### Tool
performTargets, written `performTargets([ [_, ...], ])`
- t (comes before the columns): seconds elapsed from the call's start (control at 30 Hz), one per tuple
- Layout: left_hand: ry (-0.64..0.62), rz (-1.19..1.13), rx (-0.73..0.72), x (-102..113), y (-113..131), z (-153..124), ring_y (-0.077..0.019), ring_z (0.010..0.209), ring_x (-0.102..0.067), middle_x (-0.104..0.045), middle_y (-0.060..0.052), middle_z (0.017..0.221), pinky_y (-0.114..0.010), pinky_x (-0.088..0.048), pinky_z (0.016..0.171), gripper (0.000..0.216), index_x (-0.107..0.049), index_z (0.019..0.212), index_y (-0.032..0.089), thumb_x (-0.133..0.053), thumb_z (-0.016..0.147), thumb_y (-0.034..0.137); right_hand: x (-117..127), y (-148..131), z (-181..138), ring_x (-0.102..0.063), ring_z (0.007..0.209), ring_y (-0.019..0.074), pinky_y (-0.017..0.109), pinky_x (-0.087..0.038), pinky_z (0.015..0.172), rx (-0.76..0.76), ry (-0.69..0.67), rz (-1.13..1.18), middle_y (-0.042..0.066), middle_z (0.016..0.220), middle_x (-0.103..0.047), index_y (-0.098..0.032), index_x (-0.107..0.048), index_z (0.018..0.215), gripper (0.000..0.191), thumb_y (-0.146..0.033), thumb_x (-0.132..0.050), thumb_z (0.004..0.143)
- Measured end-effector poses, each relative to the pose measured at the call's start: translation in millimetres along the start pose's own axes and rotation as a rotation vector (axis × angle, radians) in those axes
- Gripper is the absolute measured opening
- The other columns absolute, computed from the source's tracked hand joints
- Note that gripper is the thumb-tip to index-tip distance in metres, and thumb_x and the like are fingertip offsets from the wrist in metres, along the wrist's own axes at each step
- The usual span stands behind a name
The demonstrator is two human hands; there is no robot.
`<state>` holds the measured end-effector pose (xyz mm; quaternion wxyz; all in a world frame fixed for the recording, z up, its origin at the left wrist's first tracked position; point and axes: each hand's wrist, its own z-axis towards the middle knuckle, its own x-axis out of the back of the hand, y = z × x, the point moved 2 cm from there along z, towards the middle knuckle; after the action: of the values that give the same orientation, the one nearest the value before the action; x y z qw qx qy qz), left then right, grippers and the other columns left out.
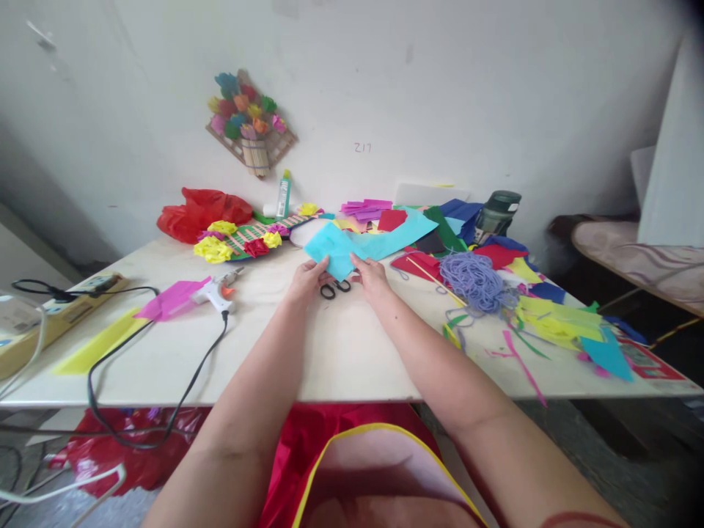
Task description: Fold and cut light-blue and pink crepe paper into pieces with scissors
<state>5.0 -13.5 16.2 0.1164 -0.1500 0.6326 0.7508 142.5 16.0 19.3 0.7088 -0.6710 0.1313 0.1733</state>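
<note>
Both my hands hold a light blue sheet of paper [335, 249] near the middle of the table. My left hand [306, 280] pinches its left lower edge, and my right hand [370, 277] pinches its right lower edge. Black-handled scissors [334, 289] lie on the table between the two hands, partly under the paper. A longer piece of the same blue paper [401, 233] stretches away to the right behind it.
A glue gun [218, 292] with a black cord and a pink paper [170, 299] lie to the left. Purple yarn [474, 280], a wooden stick [434, 281] and coloured paper scraps [550, 315] crowd the right. A paper flower craft [247, 239], red bag [199, 211], glue bottle [284, 193] and green jar [496, 211] stand behind.
</note>
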Motion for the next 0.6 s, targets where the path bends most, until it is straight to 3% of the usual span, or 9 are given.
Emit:
performTargets([
  [0.1,0.065,-0.053,-0.036,-0.5,-1.0,1.8,-0.0177,0.066,-0.066,-0.069,-0.007,0.074,-0.027,-0.052,0.062,0.036,-0.063,0.085,0.011,-0.073,0.060,0.035,-2.0,1.2,-1.3,-0.055,0.058,0.0104,0.020,-0.045,0.043,0.000,-0.010,0.011,0.001,0.068,-0.061,-0.013,-0.058,0.068,0.029,-0.034,-0.072,0.054],
  [0.23,0.056,-0.049,-0.030,0.7,-3.7,3.3,-0.0186,0.067,-0.065,-0.069,-0.007,0.073,-0.028,-0.052,0.062,0.037,-0.063,0.084,0.011,-0.074,0.058,0.034,-2.9,1.5,-2.1,-0.058,0.064,0.0115,0.024,-0.049,0.055,-0.011,-0.027,0.070,0.002,0.072,-0.065,-0.014,-0.060,0.071,0.027,-0.032,-0.072,0.055],
  [0.47,0.070,-0.035,0.009,5.1,-4.2,3.4,-0.0193,0.065,-0.065,-0.068,-0.009,0.072,-0.031,-0.053,0.063,0.033,-0.063,0.084,0.010,-0.073,0.061,0.031,2.5,-1.5,2.0,-0.062,0.074,0.0112,0.026,-0.051,0.066,0.020,-0.058,0.113,0.001,0.091,-0.068,-0.019,-0.061,0.102,0.037,-0.027,-0.065,0.066],
  [0.6,0.133,-0.079,-0.002,8.9,1.1,3.1,-0.0216,0.072,-0.066,-0.068,-0.010,0.074,-0.036,-0.053,0.070,0.027,-0.062,0.082,0.010,-0.071,0.063,0.025,7.5,-3.2,6.8,-0.063,0.071,0.0112,0.026,-0.052,0.064,0.030,-0.021,0.082,0.003,0.093,-0.068,-0.018,-0.059,0.106,0.033,-0.027,-0.059,0.074],
])
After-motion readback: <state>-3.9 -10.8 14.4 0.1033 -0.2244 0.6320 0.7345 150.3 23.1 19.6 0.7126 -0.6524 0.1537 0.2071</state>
